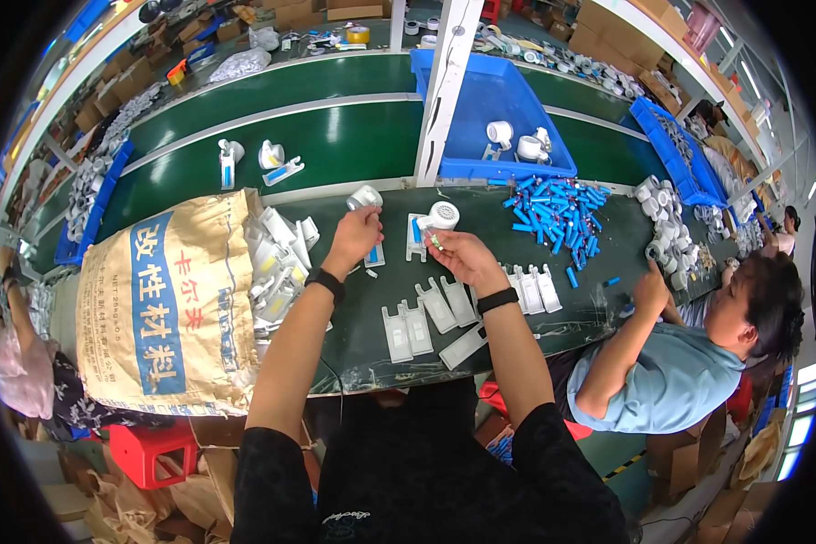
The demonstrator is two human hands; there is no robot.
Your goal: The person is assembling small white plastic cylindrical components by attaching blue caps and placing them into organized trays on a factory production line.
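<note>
My left hand [357,239] is closed around a white handheld unit [365,197]. Its round head shows above my fingers, and part of its handle below them. In front of my right hand [469,260] lies a second white unit [443,215] with a round, slotted head and an open handle that has a blue cylindrical battery [417,229] in it. The fingertips of my right hand pinch a small green piece [436,242], perhaps a circuit board, beside that handle. White handle shells [439,306] lie in rows on the dark green table below my hands.
A printed paper sack [168,308] spills white shells [281,258] at the left. Blue batteries [558,213] are heaped to the right, below a blue tray [508,100]. A white post [444,91] rises behind my hands. At the right sits a co-worker [671,354] beside white heads [664,222].
</note>
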